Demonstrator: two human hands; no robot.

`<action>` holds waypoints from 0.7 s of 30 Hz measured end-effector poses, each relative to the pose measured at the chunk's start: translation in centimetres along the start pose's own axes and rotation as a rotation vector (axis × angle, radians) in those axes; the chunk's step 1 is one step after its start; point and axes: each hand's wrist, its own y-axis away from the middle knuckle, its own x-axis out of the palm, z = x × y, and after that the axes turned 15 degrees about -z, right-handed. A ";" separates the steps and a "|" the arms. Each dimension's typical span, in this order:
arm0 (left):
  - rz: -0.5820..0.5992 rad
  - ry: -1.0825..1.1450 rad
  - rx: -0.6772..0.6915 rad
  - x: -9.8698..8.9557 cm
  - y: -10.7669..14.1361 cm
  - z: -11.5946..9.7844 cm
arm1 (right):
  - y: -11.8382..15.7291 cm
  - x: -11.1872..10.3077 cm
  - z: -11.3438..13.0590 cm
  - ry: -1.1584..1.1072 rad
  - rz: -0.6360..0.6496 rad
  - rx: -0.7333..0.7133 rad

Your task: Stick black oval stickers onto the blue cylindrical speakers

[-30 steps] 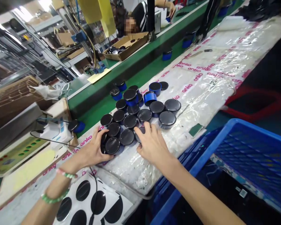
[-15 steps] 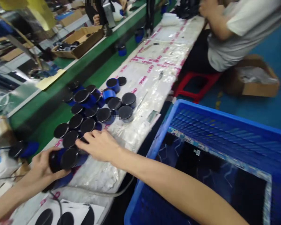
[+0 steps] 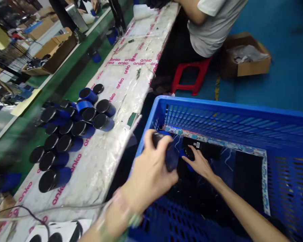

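My left hand (image 3: 151, 168) is closed around a dark blue cylinder with a black end (image 3: 172, 157), held tilted over the left side of a blue plastic crate (image 3: 232, 107). Lower inside the crate, my right hand (image 3: 199, 163) grips a second blue cylinder with a black top (image 3: 189, 153); its fingers partly cover it. Beneath them lies a dark sheet (image 3: 249, 174) with a patterned border. Several more black-topped blue cylinders (image 3: 103, 121) stand in a cluster on the plastic-covered bench to the left.
The long bench (image 3: 91, 174) wears plastic printed in pink, with a cable (image 3: 73, 206) across it. Beyond is a green conveyor (image 3: 73, 64) with an open carton (image 3: 50, 55). A seated person (image 3: 212, 27), a red stool (image 3: 200, 75) and a cardboard box (image 3: 254, 69) are at the back.
Both hands have moved right from the bench cluster to the crate, each carrying a cylinder. The view has turned right, showing more of the crate.
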 end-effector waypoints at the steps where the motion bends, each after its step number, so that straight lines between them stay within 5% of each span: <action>1: 0.171 -0.082 0.053 3.6 -1.9 -1.2 | 0.0 1.4 -0.8 0.010 0.010 0.025; 5: 0.364 -0.218 0.066 17.1 -6.8 -0.6 | 0.8 6.1 -1.2 0.021 0.031 0.091; 8: 0.426 -0.259 0.096 22.8 -6.1 3.2 | 1.1 9.2 -0.1 0.001 0.023 0.171; 13: 0.529 -0.274 0.144 25.3 -3.6 7.0 | 1.3 12.5 1.5 -0.104 0.139 0.278; 21: 0.542 -0.223 0.053 24.6 -5.2 7.0 | 1.0 13.7 2.6 -0.183 0.190 0.325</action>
